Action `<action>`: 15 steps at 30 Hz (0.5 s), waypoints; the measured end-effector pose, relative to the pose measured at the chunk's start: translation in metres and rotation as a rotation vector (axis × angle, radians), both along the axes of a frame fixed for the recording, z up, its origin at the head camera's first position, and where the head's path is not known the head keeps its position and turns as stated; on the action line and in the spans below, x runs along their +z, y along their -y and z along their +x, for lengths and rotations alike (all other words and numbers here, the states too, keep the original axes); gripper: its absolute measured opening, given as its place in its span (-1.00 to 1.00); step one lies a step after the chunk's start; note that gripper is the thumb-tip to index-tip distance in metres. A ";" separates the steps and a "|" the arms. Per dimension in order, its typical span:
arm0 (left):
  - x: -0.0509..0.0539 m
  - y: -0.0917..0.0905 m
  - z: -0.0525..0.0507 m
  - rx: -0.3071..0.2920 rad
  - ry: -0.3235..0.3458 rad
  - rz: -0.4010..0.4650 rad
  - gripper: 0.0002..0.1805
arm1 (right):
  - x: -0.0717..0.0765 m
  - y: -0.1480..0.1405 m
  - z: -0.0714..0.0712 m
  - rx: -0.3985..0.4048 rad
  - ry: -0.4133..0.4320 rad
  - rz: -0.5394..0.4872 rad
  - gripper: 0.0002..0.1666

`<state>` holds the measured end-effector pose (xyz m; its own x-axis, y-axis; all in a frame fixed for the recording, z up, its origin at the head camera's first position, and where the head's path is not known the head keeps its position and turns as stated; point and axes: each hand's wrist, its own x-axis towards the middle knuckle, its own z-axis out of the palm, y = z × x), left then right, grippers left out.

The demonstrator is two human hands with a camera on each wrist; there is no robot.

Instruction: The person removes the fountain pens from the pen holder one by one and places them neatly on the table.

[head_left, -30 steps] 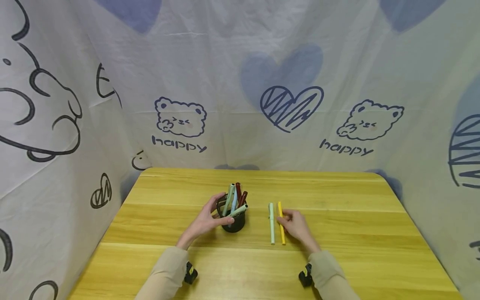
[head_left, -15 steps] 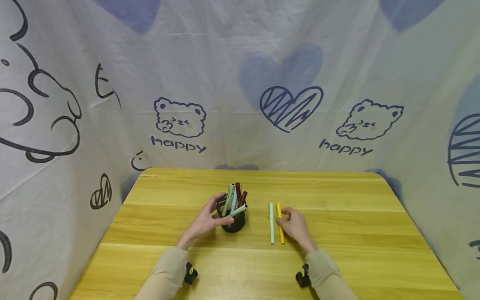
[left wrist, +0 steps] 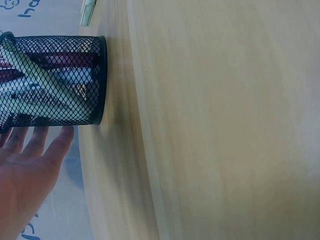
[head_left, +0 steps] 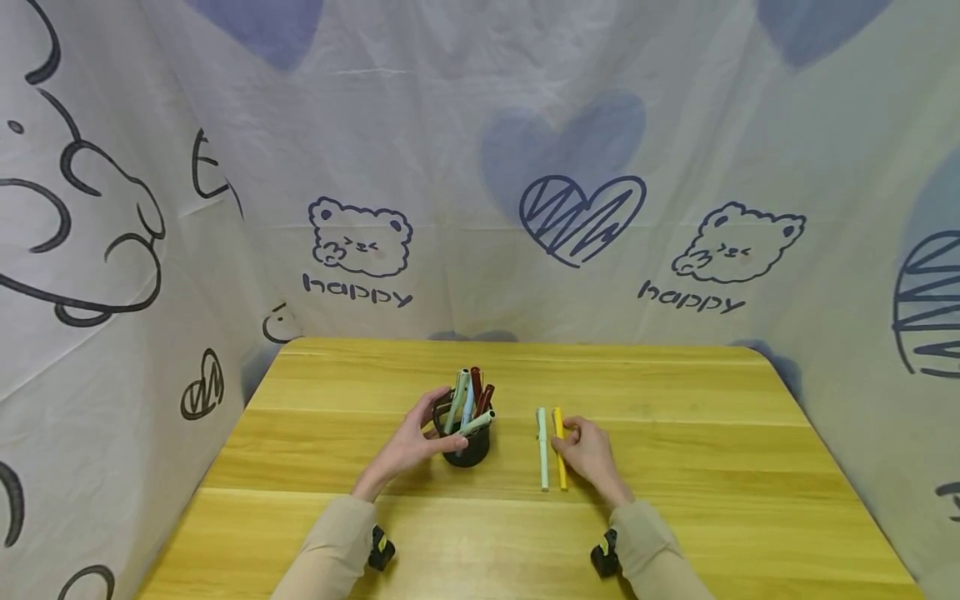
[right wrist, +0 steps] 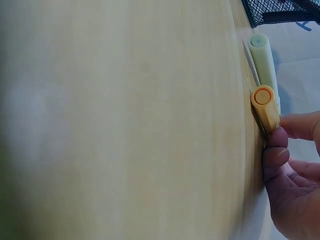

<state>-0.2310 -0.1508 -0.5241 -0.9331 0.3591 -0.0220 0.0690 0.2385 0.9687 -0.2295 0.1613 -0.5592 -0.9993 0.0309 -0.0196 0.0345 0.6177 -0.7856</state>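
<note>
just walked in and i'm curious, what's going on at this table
A person's left hand holds a black mesh cup that stands on the table with several pens in it. The right hand pinches a yellow pen. Beside that pen, on the side toward the cup, a pale green pen lies on the table.

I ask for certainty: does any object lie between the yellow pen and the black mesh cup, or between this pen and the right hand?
Yes, the pale green pen lies between the yellow pen and the black mesh cup. Nothing visible separates the yellow pen from the right hand, which pinches it.
</note>
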 end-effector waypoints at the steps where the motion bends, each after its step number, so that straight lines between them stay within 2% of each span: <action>1: 0.000 0.000 0.000 -0.002 0.000 0.000 0.01 | 0.000 0.000 0.000 -0.001 0.000 -0.002 -0.51; 15: 0.001 0.001 -0.001 0.000 0.004 0.002 0.00 | -0.006 -0.003 -0.001 -0.023 0.007 -0.073 -0.50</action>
